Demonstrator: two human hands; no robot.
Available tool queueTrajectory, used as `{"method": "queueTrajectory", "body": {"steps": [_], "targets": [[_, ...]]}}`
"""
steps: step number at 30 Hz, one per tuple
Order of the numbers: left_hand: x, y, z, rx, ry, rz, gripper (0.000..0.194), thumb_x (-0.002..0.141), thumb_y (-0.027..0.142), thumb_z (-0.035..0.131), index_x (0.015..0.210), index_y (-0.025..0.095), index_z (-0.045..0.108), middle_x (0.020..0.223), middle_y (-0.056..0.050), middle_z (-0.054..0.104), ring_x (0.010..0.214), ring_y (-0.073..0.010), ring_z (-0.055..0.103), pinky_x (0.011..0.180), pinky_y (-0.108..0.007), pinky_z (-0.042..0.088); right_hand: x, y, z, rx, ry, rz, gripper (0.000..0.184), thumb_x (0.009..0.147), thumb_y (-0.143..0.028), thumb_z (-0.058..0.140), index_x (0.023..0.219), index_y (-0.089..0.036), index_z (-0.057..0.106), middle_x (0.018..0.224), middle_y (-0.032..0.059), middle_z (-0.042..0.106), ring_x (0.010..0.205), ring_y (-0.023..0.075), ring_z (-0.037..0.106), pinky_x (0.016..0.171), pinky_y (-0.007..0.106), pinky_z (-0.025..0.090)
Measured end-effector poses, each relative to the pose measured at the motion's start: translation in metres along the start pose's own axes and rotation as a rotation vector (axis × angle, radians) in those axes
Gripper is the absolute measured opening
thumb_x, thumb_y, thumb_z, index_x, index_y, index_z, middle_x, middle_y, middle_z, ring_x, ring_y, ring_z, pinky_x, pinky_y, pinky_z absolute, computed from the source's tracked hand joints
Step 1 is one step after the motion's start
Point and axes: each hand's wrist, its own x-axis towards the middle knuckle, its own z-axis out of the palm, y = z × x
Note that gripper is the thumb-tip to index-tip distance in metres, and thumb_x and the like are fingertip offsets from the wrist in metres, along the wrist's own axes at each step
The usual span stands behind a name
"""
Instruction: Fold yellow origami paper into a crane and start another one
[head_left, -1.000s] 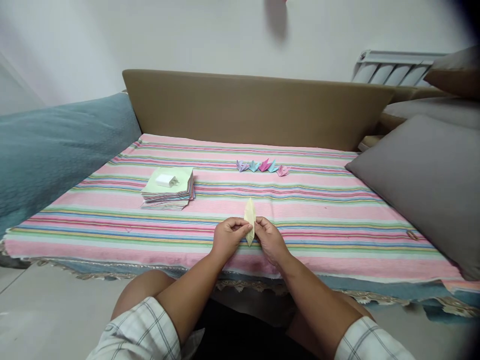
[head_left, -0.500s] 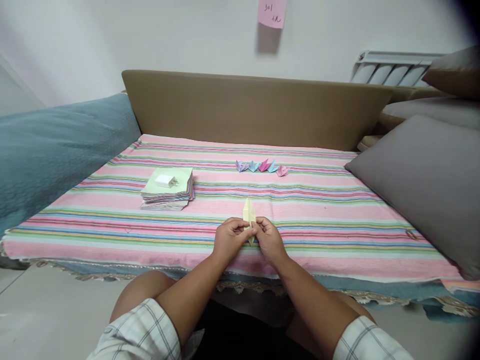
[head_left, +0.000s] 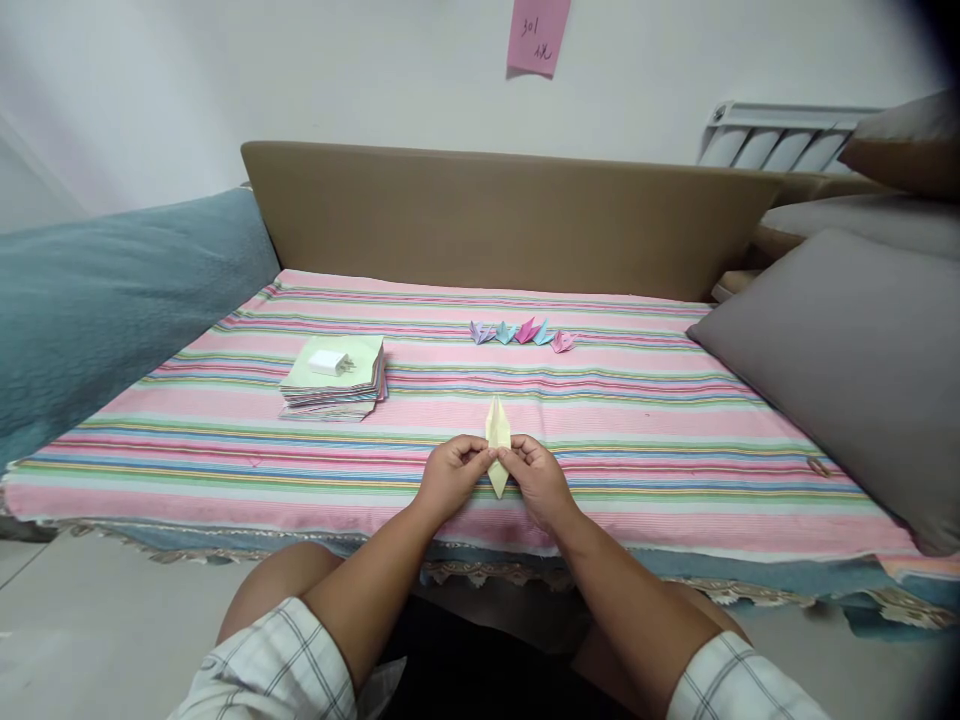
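A pale yellow folded paper [head_left: 498, 425], long and diamond-shaped, stands upright between my hands just above the striped cloth. My left hand [head_left: 453, 474] pinches its left edge between thumb and fingers. On the opposite edge, my right hand [head_left: 539, 479] grips it the same way, the two thumbs close together at its middle. The upper tip shows a split down the centre, and the lower point hangs below my thumbs. Beyond my hands lies a row of several folded paper cranes [head_left: 527, 331] in purple, blue and pink.
A stack of square paper [head_left: 300, 385] sits to the left with a white plug adapter [head_left: 330, 362] on top. Grey cushions [head_left: 847, 350] fill the right side. Behind the striped cloth [head_left: 615, 420] rises a brown backrest [head_left: 480, 215]. A small brown ring-like object [head_left: 818, 467] lies at right.
The yellow paper now faces me flatter and wider. My thumbs, overlapping before, have moved slightly apart to its two edges.
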Motion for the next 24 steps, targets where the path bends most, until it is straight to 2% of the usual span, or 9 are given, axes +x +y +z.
{"method": "queueTrajectory", "body": {"steps": [6, 10, 14, 19, 21, 24], "targets": [[0.001, -0.002, 0.003, -0.125, 0.0, -0.021, 0.028, 0.064, 0.037, 0.071, 0.079, 0.016, 0.061, 0.071, 0.0, 0.064, 0.065, -0.0125, 0.059, 0.063, -0.024, 0.047, 0.0, 0.0, 0.0, -0.002, 0.03, -0.007, 0.028, 0.067, -0.041, 0.071, 0.081, -0.019, 0.06, 0.07, -0.0007, 0.064, 0.062, 0.0124, 0.057, 0.06, 0.025, 0.044], [0.001, -0.001, 0.006, -0.175, 0.032, -0.032, 0.03, 0.062, 0.034, 0.072, 0.079, 0.017, 0.054, 0.066, 0.003, 0.058, 0.062, -0.0098, 0.056, 0.06, -0.022, 0.045, 0.001, 0.003, -0.001, -0.009, 0.02, -0.01, 0.027, 0.068, -0.04, 0.07, 0.083, -0.019, 0.06, 0.069, -0.0008, 0.064, 0.064, 0.013, 0.057, 0.061, 0.025, 0.044], [0.001, -0.002, 0.006, -0.243, 0.043, -0.059, 0.038, 0.061, 0.033, 0.073, 0.086, 0.018, 0.049, 0.067, 0.004, 0.058, 0.059, -0.0088, 0.056, 0.058, -0.021, 0.043, 0.001, 0.002, 0.0, 0.006, 0.018, -0.007, 0.027, 0.067, -0.04, 0.071, 0.081, -0.02, 0.061, 0.07, -0.0008, 0.064, 0.065, 0.0131, 0.057, 0.062, 0.025, 0.045], [0.001, -0.001, 0.004, -0.355, -0.016, -0.126, 0.051, 0.059, 0.035, 0.076, 0.101, 0.017, 0.053, 0.068, 0.003, 0.062, 0.06, -0.0097, 0.058, 0.062, -0.023, 0.045, -0.003, -0.011, 0.004, 0.129, 0.04, 0.116, 0.028, 0.056, -0.037, 0.079, 0.067, -0.019, 0.061, 0.063, -0.0016, 0.063, 0.059, 0.0123, 0.055, 0.058, 0.026, 0.044], [0.0, 0.002, 0.005, -0.387, -0.001, -0.163, 0.051, 0.056, 0.035, 0.078, 0.099, 0.015, 0.058, 0.069, 0.001, 0.063, 0.062, -0.0101, 0.058, 0.063, -0.024, 0.046, -0.003, -0.014, 0.005, 0.167, 0.036, 0.159, 0.029, 0.054, -0.036, 0.08, 0.065, -0.018, 0.061, 0.061, -0.0017, 0.063, 0.056, 0.0113, 0.054, 0.057, 0.025, 0.043], [-0.001, 0.006, 0.007, -0.427, 0.018, -0.213, 0.045, 0.052, 0.034, 0.081, 0.086, 0.012, 0.063, 0.071, -0.002, 0.066, 0.062, -0.0111, 0.059, 0.063, -0.024, 0.047, -0.004, -0.015, 0.005, 0.159, 0.041, 0.152, 0.027, 0.054, -0.035, 0.081, 0.064, -0.017, 0.063, 0.057, -0.0027, 0.06, 0.052, 0.009, 0.049, 0.053, 0.024, 0.039]]}}
